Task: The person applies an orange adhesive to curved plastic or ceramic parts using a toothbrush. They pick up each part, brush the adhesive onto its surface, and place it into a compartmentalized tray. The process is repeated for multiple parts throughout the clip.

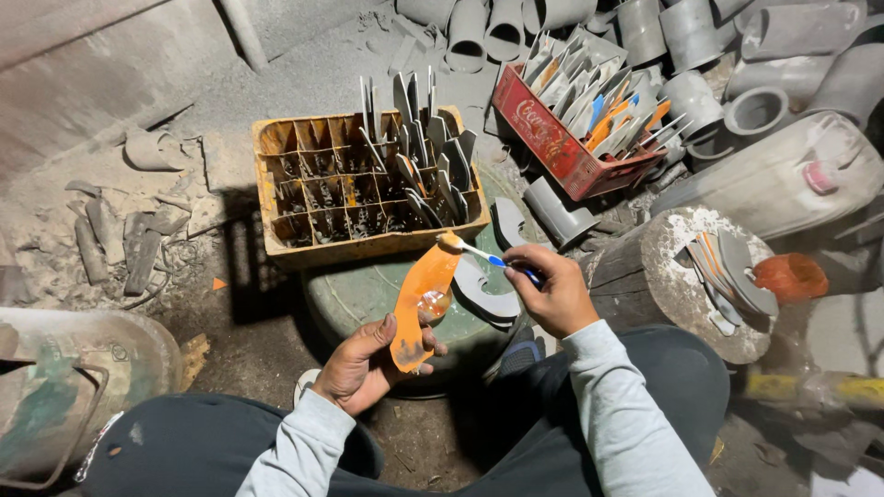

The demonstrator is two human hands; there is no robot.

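My left hand (368, 364) holds a flat, sole-shaped piece (422, 299) coated in wet orange paste, tilted up toward the right. My right hand (550, 293) grips a blue and white toothbrush (488, 258). Its bristle head touches the top end of the orange piece. Below the piece, grey sole-shaped cutouts (483, 290) lie on a round green lid (368, 294).
A yellow divided crate (364, 244) holds several grey cutouts upright. A red crate (543, 138) behind it holds more. A wooden stump (663, 276) at right carries stacked cutouts and an orange-smeared cup (790, 276). Grey pipes (691, 37) lie at the back. A metal drum (64, 387) lies at left.
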